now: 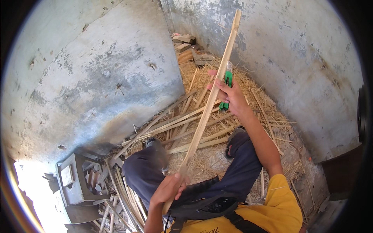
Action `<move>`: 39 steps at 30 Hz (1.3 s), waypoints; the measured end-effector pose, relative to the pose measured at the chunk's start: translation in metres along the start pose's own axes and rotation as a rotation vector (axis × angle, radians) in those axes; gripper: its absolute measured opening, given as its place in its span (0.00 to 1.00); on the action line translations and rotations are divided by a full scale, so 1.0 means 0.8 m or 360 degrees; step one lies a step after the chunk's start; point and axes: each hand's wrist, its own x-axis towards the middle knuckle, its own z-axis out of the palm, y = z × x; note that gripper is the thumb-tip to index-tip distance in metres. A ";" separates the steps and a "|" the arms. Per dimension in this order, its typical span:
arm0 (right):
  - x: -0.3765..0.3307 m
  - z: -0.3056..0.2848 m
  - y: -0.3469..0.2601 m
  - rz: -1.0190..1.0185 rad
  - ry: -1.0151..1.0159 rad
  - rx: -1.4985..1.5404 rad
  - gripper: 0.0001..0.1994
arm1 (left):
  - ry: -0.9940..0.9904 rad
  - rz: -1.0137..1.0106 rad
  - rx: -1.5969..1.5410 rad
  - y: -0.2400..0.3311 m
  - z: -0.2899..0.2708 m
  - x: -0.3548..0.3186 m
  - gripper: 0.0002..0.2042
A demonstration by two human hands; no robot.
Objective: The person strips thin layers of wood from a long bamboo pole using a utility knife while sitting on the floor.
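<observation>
A long, pale split strip, apparently bamboo, slants across the view from my lap up toward the far wall. Near its lower end my left hand is wrapped round it. Farther up, my right hand grips a green utility knife in its palm, with the blade end pointing away from me. Fingers of that same hand also rest around the strip, so the knife lies just to its right. Part of the knife's handle is hidden by the fingers.
Thin shavings cover the floor ahead. Several more strips lie crossed beyond my knees. A wooden frame box stands at left beside further strips. Bricks are piled in the far corner, between a leaning panel and the wall.
</observation>
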 end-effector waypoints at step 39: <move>-0.093 0.098 0.029 -0.0750 -0.0390 -0.1438 0.16 | 0.0761 0.0631 0.0334 0.070 0.026 0.027 0.19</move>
